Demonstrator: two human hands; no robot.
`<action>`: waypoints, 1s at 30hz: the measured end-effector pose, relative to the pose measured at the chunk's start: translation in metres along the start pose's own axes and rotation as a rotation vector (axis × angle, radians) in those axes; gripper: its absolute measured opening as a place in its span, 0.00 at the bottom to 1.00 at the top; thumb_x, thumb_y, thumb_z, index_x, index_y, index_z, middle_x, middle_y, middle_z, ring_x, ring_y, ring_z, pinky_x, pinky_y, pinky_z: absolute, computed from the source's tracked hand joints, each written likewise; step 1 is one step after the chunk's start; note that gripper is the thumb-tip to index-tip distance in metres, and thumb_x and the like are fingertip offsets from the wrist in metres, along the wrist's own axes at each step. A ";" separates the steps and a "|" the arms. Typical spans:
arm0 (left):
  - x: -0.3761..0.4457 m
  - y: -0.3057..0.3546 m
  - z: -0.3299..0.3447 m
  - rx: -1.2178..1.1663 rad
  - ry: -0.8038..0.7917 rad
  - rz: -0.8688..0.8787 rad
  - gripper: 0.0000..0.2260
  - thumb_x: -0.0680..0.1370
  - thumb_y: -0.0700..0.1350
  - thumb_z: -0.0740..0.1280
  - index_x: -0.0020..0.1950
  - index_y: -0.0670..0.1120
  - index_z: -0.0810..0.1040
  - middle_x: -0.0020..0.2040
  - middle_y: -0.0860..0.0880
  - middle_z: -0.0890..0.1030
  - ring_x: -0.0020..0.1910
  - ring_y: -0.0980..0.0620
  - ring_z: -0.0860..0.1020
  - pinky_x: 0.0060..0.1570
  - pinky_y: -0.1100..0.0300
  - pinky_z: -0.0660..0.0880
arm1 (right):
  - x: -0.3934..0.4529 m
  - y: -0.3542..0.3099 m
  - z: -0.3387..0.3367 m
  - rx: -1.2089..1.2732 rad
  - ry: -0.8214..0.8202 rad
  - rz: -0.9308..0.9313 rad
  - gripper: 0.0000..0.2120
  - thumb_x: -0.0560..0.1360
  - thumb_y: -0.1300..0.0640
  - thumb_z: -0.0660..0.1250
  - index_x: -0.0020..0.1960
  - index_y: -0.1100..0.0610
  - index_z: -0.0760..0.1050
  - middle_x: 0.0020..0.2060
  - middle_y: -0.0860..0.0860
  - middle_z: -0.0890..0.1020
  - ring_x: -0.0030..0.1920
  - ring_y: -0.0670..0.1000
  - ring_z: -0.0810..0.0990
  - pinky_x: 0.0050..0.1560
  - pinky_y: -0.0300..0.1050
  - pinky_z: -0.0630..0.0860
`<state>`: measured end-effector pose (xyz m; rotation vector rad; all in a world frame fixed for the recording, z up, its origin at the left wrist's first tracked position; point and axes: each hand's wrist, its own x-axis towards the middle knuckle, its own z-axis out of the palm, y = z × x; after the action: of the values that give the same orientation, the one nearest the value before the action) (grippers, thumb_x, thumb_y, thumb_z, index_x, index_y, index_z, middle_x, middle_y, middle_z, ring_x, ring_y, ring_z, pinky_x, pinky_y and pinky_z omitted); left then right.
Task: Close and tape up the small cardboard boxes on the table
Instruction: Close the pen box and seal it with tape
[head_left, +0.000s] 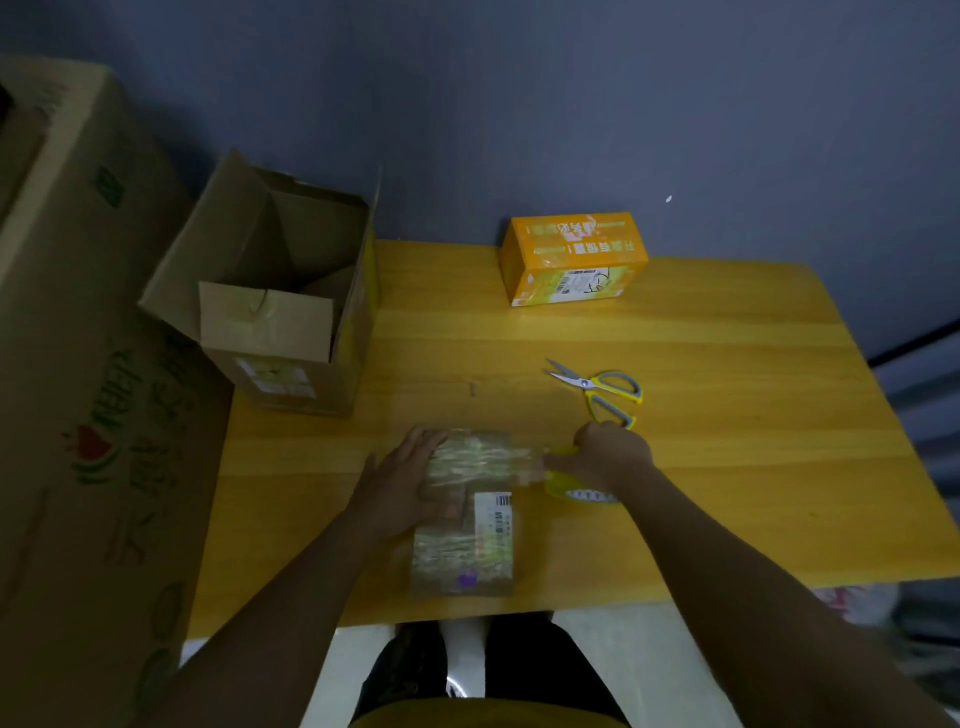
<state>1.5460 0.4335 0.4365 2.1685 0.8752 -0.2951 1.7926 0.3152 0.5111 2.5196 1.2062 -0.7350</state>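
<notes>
A small brown cardboard box (470, 540) with a white barcode label lies near the front edge of the yellow wooden table (701, 467). My left hand (408, 480) presses flat on the box's far left part. My right hand (605, 457) grips a yellow tape roll (576, 491) just right of the box, and a clear strip of tape (519, 465) runs from the roll across the box's top. A second small box, orange (574, 257), stands shut at the table's far edge.
Yellow-and-grey scissors (605, 389) lie just beyond my right hand. An open brown carton (275, 291) stands at the table's far left corner. A big printed cardboard box (78, 389) fills the left side. A dark wall rises behind.
</notes>
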 end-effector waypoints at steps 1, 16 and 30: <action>0.000 0.000 -0.001 0.000 -0.005 -0.001 0.46 0.67 0.69 0.69 0.77 0.63 0.46 0.78 0.58 0.40 0.77 0.49 0.52 0.71 0.39 0.47 | 0.003 0.000 0.000 -0.006 0.010 0.001 0.30 0.68 0.26 0.61 0.46 0.54 0.75 0.47 0.52 0.80 0.50 0.54 0.80 0.41 0.45 0.70; 0.004 0.028 -0.004 0.080 -0.047 -0.155 0.45 0.71 0.61 0.72 0.78 0.56 0.46 0.78 0.55 0.40 0.77 0.46 0.48 0.71 0.35 0.46 | 0.023 -0.042 0.026 -0.204 0.077 -0.041 0.23 0.74 0.36 0.62 0.60 0.52 0.76 0.57 0.50 0.79 0.59 0.53 0.78 0.45 0.44 0.66; 0.044 0.119 0.012 0.237 -0.238 -0.430 0.54 0.69 0.67 0.70 0.75 0.57 0.30 0.76 0.48 0.28 0.72 0.33 0.29 0.62 0.22 0.53 | 0.025 -0.034 0.024 -0.183 0.114 -0.120 0.20 0.75 0.39 0.64 0.59 0.52 0.76 0.56 0.50 0.80 0.59 0.53 0.79 0.49 0.44 0.70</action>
<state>1.6587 0.3904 0.4759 2.0787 1.2099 -0.8903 1.7719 0.3426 0.4769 2.3829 1.4049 -0.4878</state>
